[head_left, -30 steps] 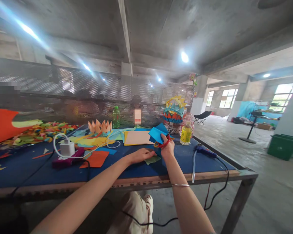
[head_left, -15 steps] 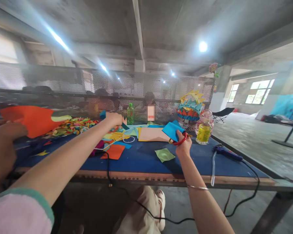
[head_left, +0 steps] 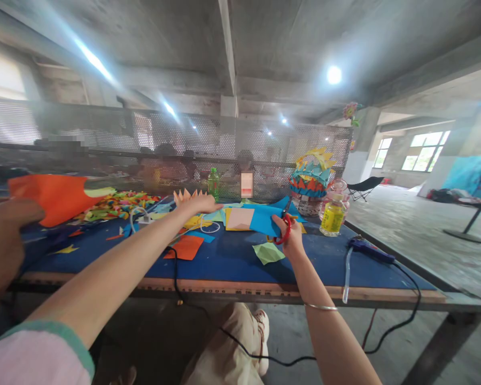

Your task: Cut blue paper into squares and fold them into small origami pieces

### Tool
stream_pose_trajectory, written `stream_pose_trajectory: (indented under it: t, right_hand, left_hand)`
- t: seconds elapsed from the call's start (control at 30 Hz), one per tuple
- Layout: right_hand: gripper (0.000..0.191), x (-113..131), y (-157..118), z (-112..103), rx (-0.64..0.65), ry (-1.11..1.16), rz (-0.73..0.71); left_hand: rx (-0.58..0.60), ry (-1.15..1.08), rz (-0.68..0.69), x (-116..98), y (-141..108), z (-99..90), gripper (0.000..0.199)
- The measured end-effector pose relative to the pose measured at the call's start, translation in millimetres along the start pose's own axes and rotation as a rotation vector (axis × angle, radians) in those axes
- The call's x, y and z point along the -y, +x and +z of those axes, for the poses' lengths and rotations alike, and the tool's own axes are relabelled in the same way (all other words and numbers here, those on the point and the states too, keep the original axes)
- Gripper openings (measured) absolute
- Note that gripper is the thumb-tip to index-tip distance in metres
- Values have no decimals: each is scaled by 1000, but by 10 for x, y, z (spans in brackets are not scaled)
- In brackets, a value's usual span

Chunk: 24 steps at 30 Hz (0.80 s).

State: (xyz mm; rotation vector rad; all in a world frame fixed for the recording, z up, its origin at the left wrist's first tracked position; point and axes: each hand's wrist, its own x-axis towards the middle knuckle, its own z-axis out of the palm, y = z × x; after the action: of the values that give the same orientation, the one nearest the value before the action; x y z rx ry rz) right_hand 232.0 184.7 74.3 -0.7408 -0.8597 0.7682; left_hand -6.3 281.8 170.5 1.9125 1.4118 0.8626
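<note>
Scissors [head_left: 287, 232] and blue paper [head_left: 261, 218] gripped in right hand [head_left: 293, 241], over desk [head_left: 224, 269]. Left hand [head_left: 206, 204] outstretched near peach crown [head_left: 187, 197], grip unclear. Green paper [head_left: 268, 253] on desk.

The head camera is facing forward (and down). It is overlooking the table [head_left: 228, 272] from close behind its near edge.

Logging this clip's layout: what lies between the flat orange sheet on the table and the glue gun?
In the head view, light green paper lies between the orange sheet and the glue gun; the right hand, holding scissors, also comes between.
</note>
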Motion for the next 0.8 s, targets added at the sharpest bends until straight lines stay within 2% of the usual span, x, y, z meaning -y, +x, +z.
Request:
stream_pose_trajectory:
  t: [0.07, 0.13, 0.2, 0.27, 0.37, 0.53, 0.7, 0.8]
  right_hand:
    - [37, 43, -40, 34, 112, -29, 56]
    - [37, 94, -94, 68, 229, -62, 115]
    - [39, 132, -144, 92, 342, -96, 168]
    - [41, 141, -173, 100, 432, -124, 215]
    - [42, 102, -165, 88, 495, -151, 255]
    - [45, 31, -130, 68, 477, -188, 264]
    - [44, 19, -168, 105, 443, -286, 281]
    - [48, -10, -165, 128, 361, -347, 236]
  left_hand:
    - [263, -134, -79, -59, -94, 266, 39]
    - [491, -312, -99, -95, -223, 507, 58]
    - [619, -520, -60, -103, -340, 693, 62]
    - [667, -696, -42, -86, -402, 812, 63]
    - [640, -896, -42, -35, -379, 895, 53]
    - [513, -1126, 13, 43, -263, 916, 45]
    - [362, -1230, 68, 74, -253, 886, 43]
    - [261, -1233, 87, 94, -227, 869, 40]
